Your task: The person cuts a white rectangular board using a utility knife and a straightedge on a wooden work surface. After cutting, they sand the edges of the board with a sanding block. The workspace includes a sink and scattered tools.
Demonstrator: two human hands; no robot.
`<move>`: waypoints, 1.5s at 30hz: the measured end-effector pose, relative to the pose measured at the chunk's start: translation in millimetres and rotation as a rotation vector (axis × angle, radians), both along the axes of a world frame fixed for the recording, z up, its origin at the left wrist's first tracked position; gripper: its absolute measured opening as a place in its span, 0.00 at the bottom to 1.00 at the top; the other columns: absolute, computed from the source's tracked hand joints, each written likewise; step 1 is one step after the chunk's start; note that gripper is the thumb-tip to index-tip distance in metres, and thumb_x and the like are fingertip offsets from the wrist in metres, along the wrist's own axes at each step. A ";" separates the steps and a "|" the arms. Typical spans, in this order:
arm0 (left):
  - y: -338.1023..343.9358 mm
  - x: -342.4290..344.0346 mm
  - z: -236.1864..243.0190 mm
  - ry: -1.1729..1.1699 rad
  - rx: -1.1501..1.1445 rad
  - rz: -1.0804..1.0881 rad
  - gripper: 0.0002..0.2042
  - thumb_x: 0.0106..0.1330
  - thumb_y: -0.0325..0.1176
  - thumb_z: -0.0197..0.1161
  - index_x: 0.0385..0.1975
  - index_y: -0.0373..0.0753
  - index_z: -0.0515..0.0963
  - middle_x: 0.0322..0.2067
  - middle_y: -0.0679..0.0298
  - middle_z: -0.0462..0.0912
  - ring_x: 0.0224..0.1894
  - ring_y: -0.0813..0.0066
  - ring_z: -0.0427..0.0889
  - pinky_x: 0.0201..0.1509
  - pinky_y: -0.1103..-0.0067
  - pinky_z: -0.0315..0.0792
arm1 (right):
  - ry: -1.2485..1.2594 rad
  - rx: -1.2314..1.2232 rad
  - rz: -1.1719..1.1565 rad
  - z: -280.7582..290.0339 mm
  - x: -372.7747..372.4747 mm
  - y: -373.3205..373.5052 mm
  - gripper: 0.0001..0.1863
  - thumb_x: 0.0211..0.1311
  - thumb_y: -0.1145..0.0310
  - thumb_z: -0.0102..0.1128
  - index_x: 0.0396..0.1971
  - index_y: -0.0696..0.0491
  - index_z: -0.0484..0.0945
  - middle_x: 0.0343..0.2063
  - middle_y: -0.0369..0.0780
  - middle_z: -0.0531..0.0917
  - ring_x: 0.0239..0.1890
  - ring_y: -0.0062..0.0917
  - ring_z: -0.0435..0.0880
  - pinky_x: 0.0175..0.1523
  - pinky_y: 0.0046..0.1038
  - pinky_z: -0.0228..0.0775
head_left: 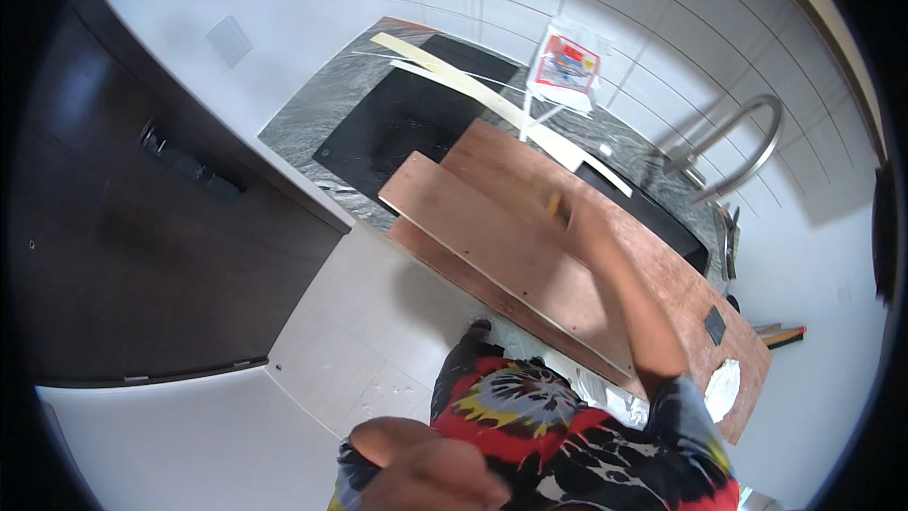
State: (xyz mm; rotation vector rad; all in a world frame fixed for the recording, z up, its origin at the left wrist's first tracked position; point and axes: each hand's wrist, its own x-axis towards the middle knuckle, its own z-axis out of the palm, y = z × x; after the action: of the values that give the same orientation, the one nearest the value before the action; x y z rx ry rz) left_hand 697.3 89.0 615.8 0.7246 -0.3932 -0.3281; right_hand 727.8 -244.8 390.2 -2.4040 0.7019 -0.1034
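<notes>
A narrow reddish-brown wooden board with small dark holes along its near edge lies on top of a larger wooden board. The larger one rests across the counter and sink. Over the narrow board, my right hand is closed around a yellow-and-black tool; motion blur hides its exact kind. My left hand is held up near my chest, away from the boards. Its fingers are curled out of sight and smeared, so what they hold, if anything, cannot be made out.
Pale strips lie across the black sink and the grey stone counter. Behind are a plastic package and a curved tap. A dark pad and a white cloth sit on the larger board's right end.
</notes>
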 end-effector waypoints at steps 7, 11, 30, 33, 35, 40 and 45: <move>-44.2 35.9 -70.0 -0.600 -0.556 -0.403 0.11 0.73 0.38 0.60 0.38 0.37 0.83 0.29 0.54 0.85 0.29 0.57 0.85 0.36 0.62 0.80 | 0.361 -0.107 -0.042 -42.5 -44.0 80.3 0.66 0.36 0.51 0.86 0.77 0.54 0.56 0.75 0.62 0.56 0.65 0.54 0.77 0.65 0.43 0.77; -28.4 47.0 -91.1 -0.815 -0.240 -0.314 0.12 0.58 0.30 0.74 0.39 0.34 0.82 0.36 0.58 0.83 0.37 0.60 0.83 0.46 0.67 0.80 | 0.308 -0.097 -0.032 -27.4 -43.8 79.4 0.61 0.37 0.56 0.85 0.75 0.53 0.59 0.73 0.60 0.60 0.61 0.55 0.80 0.64 0.44 0.77; -9.3 -110.1 -186.6 -0.707 0.367 -0.543 0.24 0.64 0.35 0.74 0.57 0.30 0.77 0.53 0.54 0.83 0.57 0.65 0.80 0.64 0.68 0.71 | -0.504 -0.688 -0.427 4.2 -408.0 209.2 0.71 0.33 0.60 0.91 0.78 0.46 0.50 0.71 0.64 0.57 0.67 0.60 0.71 0.62 0.51 0.77; 4.4 -129.9 -197.0 -0.719 0.375 -0.685 0.21 0.68 0.33 0.71 0.57 0.31 0.77 0.53 0.55 0.83 0.58 0.66 0.79 0.64 0.69 0.71 | -0.428 -0.848 -0.448 12.9 -429.5 236.3 0.73 0.33 0.58 0.92 0.79 0.45 0.47 0.70 0.63 0.58 0.65 0.59 0.73 0.59 0.49 0.79; 9.3 -147.4 -208.0 -0.533 0.359 -0.716 0.15 0.69 0.33 0.68 0.50 0.31 0.80 0.48 0.54 0.85 0.52 0.63 0.82 0.60 0.68 0.73 | -0.441 -0.804 -0.507 -7.2 -456.4 248.8 0.73 0.32 0.56 0.92 0.78 0.45 0.48 0.70 0.63 0.58 0.61 0.59 0.76 0.56 0.48 0.80; 17.3 -144.6 -230.3 0.037 -0.025 -1.004 0.21 0.69 0.32 0.68 0.61 0.35 0.75 0.56 0.58 0.82 0.60 0.58 0.79 0.66 0.55 0.71 | -0.349 -0.820 -0.589 21.3 -442.9 290.2 0.60 0.39 0.52 0.89 0.73 0.50 0.60 0.67 0.61 0.65 0.45 0.51 0.86 0.46 0.44 0.84; 14.7 -140.9 -238.7 0.211 -0.063 -1.095 0.32 0.68 0.39 0.72 0.69 0.38 0.69 0.65 0.61 0.77 0.70 0.58 0.73 0.75 0.50 0.63 | -0.203 -0.633 -0.671 30.5 -458.2 317.2 0.51 0.46 0.53 0.84 0.70 0.48 0.66 0.69 0.57 0.63 0.44 0.52 0.87 0.45 0.47 0.85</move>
State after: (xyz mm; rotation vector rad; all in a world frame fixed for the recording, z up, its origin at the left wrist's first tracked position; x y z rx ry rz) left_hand 556.4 103.8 377.2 0.3450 -0.5716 -1.4038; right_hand 269.6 72.4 420.7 -2.5446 1.5223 -0.9530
